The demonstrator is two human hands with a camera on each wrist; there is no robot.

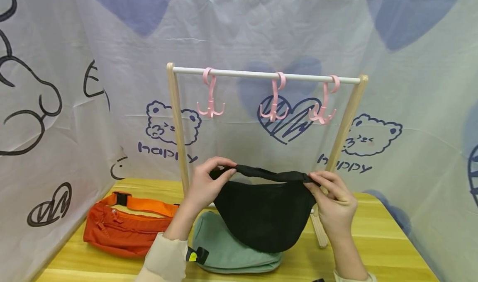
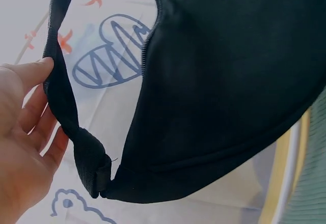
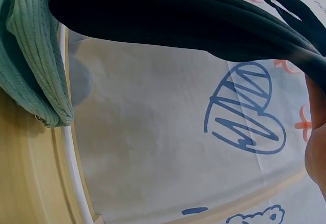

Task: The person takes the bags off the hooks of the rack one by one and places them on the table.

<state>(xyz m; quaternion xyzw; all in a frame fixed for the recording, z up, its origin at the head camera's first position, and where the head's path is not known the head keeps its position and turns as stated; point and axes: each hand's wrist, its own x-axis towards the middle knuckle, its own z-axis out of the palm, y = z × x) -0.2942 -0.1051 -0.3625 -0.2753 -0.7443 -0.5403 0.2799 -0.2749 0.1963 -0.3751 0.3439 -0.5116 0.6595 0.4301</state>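
Note:
Both hands hold up a black waist bag (image 1: 265, 215) by its strap (image 1: 267, 174), in front of a rack. On the left side, my left hand (image 1: 209, 182) pinches the strap between thumb and fingers; the left wrist view shows the thumb on the strap's edge. My right hand (image 1: 334, 197) grips the other end of the strap near the bag's corner. The bag's body hangs below, partly over a green bag (image 1: 231, 249) lying on the table. In the right wrist view, the black bag (image 3: 153, 18) appears edge-on, and only part of the right hand (image 3: 317, 142) shows.
An orange-red waist bag (image 1: 119, 232) with an orange strap lies left on the wooden table (image 1: 381, 240). The rack's white bar (image 1: 242, 73) carries three pink hooks (image 1: 210, 103), between wooden posts (image 1: 176, 124). A printed cloth (image 1: 231, 25) hangs behind.

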